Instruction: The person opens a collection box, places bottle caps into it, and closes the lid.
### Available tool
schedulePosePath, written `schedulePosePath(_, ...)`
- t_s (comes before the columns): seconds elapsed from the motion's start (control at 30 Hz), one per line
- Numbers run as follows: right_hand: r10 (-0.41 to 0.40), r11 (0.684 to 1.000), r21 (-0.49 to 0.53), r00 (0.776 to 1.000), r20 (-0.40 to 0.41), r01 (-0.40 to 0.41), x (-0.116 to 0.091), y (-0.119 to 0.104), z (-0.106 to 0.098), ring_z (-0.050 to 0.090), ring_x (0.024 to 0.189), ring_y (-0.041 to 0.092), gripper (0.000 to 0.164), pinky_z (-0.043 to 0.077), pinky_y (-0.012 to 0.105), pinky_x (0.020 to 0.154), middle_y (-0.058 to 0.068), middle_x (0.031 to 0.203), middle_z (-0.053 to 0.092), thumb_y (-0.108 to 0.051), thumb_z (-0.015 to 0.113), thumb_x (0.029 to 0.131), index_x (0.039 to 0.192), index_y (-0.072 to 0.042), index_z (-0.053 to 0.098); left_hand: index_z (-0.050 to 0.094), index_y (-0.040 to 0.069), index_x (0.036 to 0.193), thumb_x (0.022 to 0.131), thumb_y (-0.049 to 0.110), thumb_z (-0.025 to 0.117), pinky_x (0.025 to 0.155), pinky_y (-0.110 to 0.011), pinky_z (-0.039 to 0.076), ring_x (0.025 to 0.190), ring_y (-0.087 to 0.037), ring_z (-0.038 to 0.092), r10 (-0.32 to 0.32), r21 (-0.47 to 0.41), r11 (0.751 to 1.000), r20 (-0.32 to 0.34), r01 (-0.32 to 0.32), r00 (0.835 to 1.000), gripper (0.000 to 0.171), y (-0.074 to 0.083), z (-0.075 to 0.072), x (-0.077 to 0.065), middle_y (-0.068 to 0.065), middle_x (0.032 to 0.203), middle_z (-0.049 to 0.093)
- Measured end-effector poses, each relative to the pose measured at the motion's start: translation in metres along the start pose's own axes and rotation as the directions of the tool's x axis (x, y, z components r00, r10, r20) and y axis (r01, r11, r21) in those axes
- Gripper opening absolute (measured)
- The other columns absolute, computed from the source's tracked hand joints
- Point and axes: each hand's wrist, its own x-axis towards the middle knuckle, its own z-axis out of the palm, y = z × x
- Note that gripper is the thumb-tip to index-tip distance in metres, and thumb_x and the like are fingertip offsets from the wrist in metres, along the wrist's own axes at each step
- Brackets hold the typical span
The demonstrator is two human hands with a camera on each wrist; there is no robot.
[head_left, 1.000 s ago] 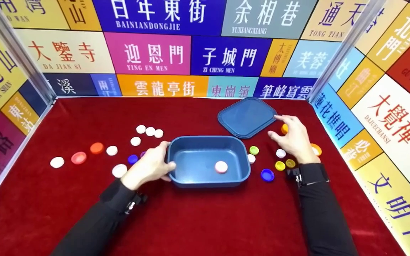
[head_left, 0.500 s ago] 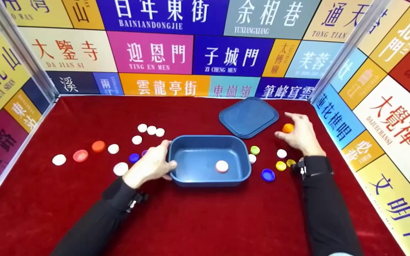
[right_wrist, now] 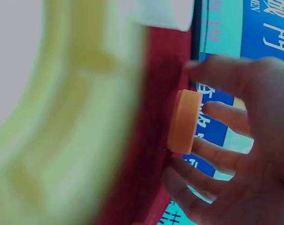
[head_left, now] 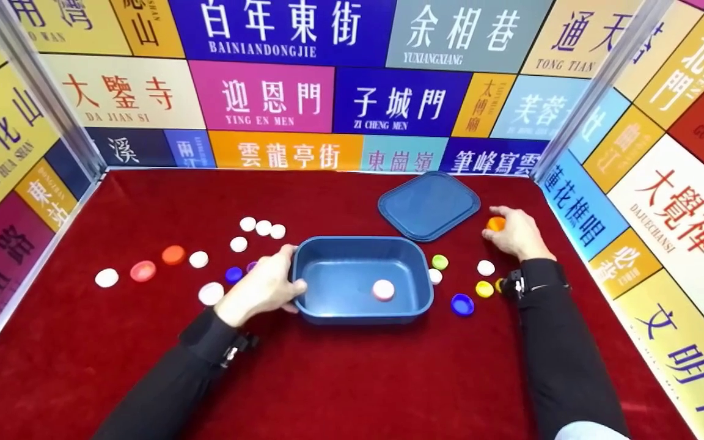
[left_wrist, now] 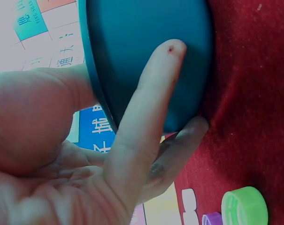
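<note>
Around the orange cap (head_left: 496, 224), at the far right of the tabletop (head_left: 352, 379), the fingers of the right hand (head_left: 518, 233) are curved; whether its grip is closed firmly cannot be told. By the left hand (head_left: 266, 282), the near end wall of the blue box (head_left: 362, 317) is held between thumb and fingers. The orange cap could be flicked away if caught off-centre, the two yellow caps (head_left: 484, 289) could be swept aside by the nearby right wrist, and the box could be tipped if its one held end were raised. One pale cap (head_left: 383, 290) is counted inside. Outside are seen nine white caps (head_left: 211, 293), two red caps (head_left: 173, 255), two blue caps (head_left: 462, 305), one purple cap (head_left: 252, 266), one lime cap (head_left: 440, 261) and one lid (head_left: 429, 206)
</note>
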Motion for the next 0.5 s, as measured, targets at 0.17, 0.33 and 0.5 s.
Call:
schedulePosePath(0.17,0.002,0.999,0.037,0.999,-0.039,-0.001,0.007,0.014,0.004,0.061,0.134,0.05,0.054,0.054,0.062,0.123,0.031,0.152,0.07,-0.019,0.08,0.106,0.158,-0.006,0.07,0.047,-0.003,0.164,0.103,-0.002,0.076,0.069,-0.042,0.074,0.084,-0.034,0.089,-0.001,-0.003,1.0,0.002,0.001,1.0,0.067,0.0,0.0,0.0,-0.033,0.152,0.069)
schedulePosePath(0.33,0.003,1.0,0.01,0.998,-0.064,-0.002,-0.006,-0.004,-0.002,0.06,0.13,0.055,0.049,0.053,0.068,0.121,0.036,0.147,0.07,-0.012,0.079,0.104,0.152,-0.001,0.072,0.047,-0.004,0.163,0.103,-0.002,0.076,0.069,-0.042,0.074,0.085,-0.034,0.089,0.005,-0.005,1.0,0.0,-0.005,1.0,0.067,0.0,0.0,0.0,-0.034,0.152,0.069)
schedulePosePath(0.5,-0.019,1.0,-0.003,0.996,-0.082,0.019,-0.012,-0.012,-0.005,0.063,0.13,0.055,0.047,0.055,0.068,0.12,0.035,0.149,0.071,-0.013,0.079,0.105,0.15,0.0,0.074,0.048,-0.005,0.162,0.102,-0.002,0.074,0.067,-0.042,0.074,0.082,-0.035,0.089,0.021,-0.007,1.0,-0.002,-0.022,1.0,0.065,0.0,-0.002,0.0,-0.035,0.149,0.07)
